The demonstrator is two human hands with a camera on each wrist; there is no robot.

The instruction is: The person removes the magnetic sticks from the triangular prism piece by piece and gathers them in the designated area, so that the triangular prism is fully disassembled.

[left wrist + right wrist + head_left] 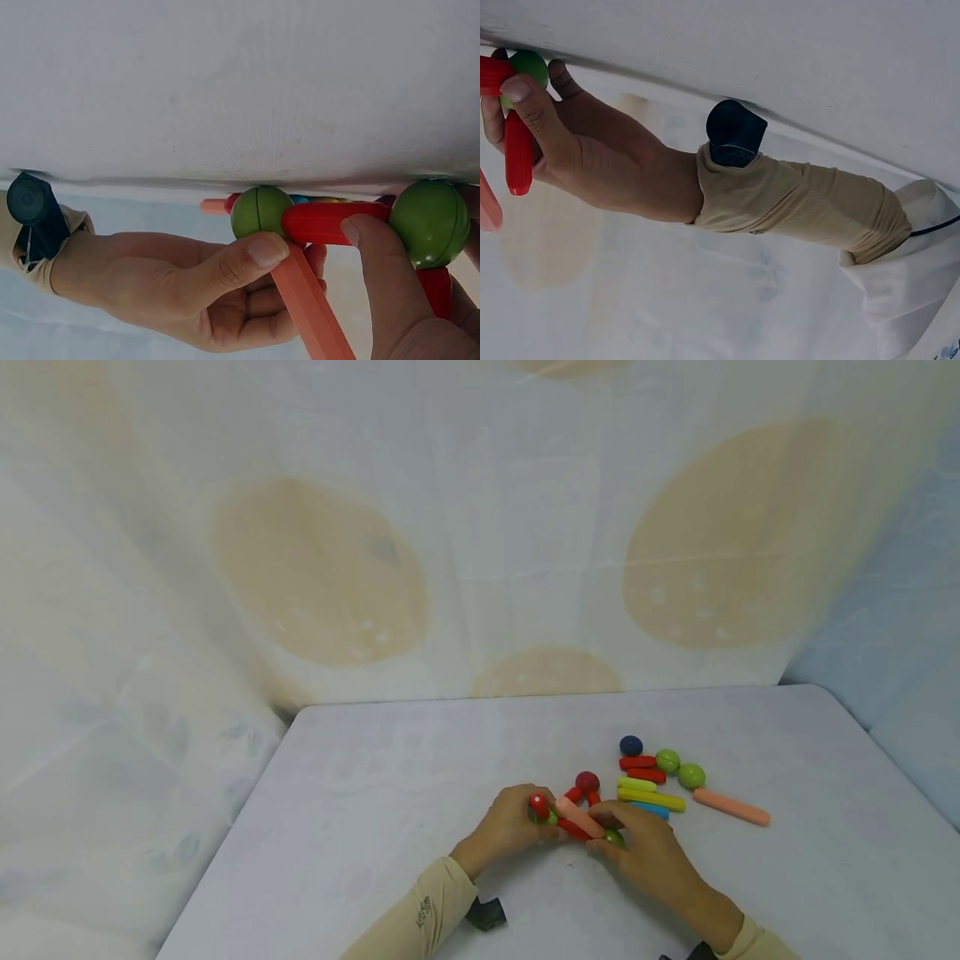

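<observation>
Both hands meet low over the white table (pixel 375 793) and hold one small build of rods and balls. My left hand (pixel 528 814) grips its left end, fingers curled round a green ball (pixel 529 67) and a red rod (pixel 517 150). A red ball with a white dot (pixel 538 802) sits on top of that end. My right hand (pixel 611 831) pinches the other end, thumb on a green ball (pixel 259 211) above a salmon rod (pixel 311 307). A red rod (pixel 330 223) links this ball to a second green ball (pixel 429 221).
Loose pieces lie just right of the hands: a dark blue ball (pixel 631 745), two green balls (pixel 678 767), red rods (pixel 638 762), yellow rods (pixel 651 799), a long salmon rod (pixel 731 807) and a red ball (pixel 587 781). A pale dotted curtain (pixel 480 568) backs the table.
</observation>
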